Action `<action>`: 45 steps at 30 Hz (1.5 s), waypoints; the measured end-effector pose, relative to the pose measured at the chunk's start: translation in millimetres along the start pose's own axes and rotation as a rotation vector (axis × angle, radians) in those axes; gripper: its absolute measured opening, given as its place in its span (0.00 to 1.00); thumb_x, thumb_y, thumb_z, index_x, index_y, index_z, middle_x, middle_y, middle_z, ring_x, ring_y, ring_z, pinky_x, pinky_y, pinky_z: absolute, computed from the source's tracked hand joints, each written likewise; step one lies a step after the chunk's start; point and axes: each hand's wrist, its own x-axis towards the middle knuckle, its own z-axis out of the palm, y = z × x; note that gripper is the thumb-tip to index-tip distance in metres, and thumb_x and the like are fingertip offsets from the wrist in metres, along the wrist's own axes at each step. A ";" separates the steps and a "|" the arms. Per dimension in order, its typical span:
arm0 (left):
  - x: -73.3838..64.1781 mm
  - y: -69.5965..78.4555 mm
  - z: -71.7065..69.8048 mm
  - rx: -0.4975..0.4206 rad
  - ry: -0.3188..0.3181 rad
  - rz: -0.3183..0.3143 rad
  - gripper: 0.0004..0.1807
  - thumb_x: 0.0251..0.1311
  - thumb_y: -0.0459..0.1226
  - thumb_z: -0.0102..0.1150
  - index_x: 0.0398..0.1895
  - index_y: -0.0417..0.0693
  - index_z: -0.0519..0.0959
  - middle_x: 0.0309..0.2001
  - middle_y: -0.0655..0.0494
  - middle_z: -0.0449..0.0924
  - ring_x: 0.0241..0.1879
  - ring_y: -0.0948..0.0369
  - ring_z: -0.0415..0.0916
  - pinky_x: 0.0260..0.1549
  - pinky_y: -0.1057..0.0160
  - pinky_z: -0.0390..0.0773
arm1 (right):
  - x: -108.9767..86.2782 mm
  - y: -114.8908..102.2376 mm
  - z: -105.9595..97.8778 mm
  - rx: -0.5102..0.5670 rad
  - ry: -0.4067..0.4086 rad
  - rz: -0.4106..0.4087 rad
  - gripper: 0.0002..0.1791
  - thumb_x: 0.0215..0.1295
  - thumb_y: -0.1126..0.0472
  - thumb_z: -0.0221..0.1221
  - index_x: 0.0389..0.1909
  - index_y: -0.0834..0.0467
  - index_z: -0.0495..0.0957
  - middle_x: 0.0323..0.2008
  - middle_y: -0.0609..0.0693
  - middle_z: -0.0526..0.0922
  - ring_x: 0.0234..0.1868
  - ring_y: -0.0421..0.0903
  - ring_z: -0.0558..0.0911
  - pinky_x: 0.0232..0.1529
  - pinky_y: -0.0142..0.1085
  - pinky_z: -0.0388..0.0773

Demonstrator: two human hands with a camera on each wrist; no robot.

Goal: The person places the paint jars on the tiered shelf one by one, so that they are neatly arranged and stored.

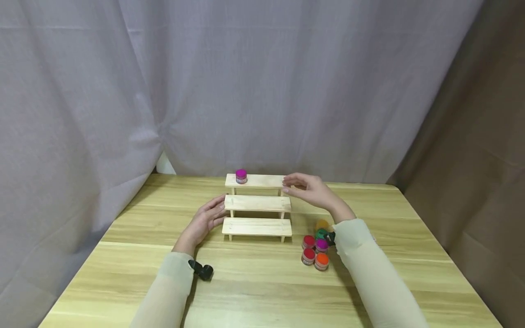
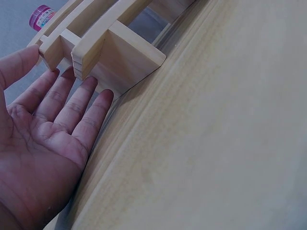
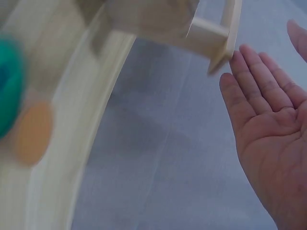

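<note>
Slanting from about eight to ten o'clock on a dial centred on the stand (image 1: 257,203), with twelve toward the curtain (image 1: 262,91), the left edge of the table (image 1: 254,291) leaves a broad strip of wood beside the left hand (image 1: 203,223). That hand is at nine, its fingers extended and slightly spread, fingertips at the stand's end; how firmly they press I cannot tell.

The stand sits near the table's back edge, the curtain close behind it and a wide stretch of wood running from it toward six. Its long axis lies from nine to three, and its three tiers step down toward six. A purple jar (image 1: 241,176) stands upright on the top tier, at eleven, near that tier's left end.

Between two and three, the right hand (image 1: 311,190) has four nearly straight fingers side by side, thumb apart, fingertips at the top tier's right end; again the pressure cannot be told. Six jars (image 1: 321,246) bunch at four, just beside the right sleeve (image 1: 377,273), with lids of amber, green, purple, orange and two reds. Farther right, more wood reaches the table's right edge, which runs from about half past two to four.
</note>
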 end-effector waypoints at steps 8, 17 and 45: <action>-2.4 -0.9 2.3 0.017 0.003 -0.010 0.31 0.76 0.40 0.50 0.78 0.43 0.58 0.73 0.39 0.63 0.65 0.49 0.71 0.67 0.47 0.68 | -56.4 31.2 -16.5 0.006 0.005 0.089 0.27 0.68 0.43 0.63 0.62 0.53 0.77 0.58 0.54 0.82 0.59 0.52 0.80 0.63 0.54 0.75; -5.0 -1.5 4.2 0.000 -0.001 -0.004 0.31 0.75 0.40 0.50 0.77 0.44 0.59 0.73 0.40 0.62 0.67 0.44 0.68 0.68 0.46 0.68 | -93.3 77.6 -19.4 0.011 -0.024 0.187 0.26 0.68 0.44 0.63 0.59 0.56 0.80 0.54 0.51 0.85 0.57 0.51 0.81 0.63 0.54 0.74; -6.7 -0.2 1.1 0.004 -0.002 -0.014 0.31 0.75 0.40 0.51 0.78 0.44 0.59 0.74 0.40 0.60 0.68 0.44 0.66 0.68 0.46 0.68 | -103.4 106.8 -16.8 0.158 -0.217 0.218 0.21 0.70 0.58 0.63 0.61 0.60 0.78 0.56 0.56 0.83 0.61 0.57 0.78 0.64 0.48 0.73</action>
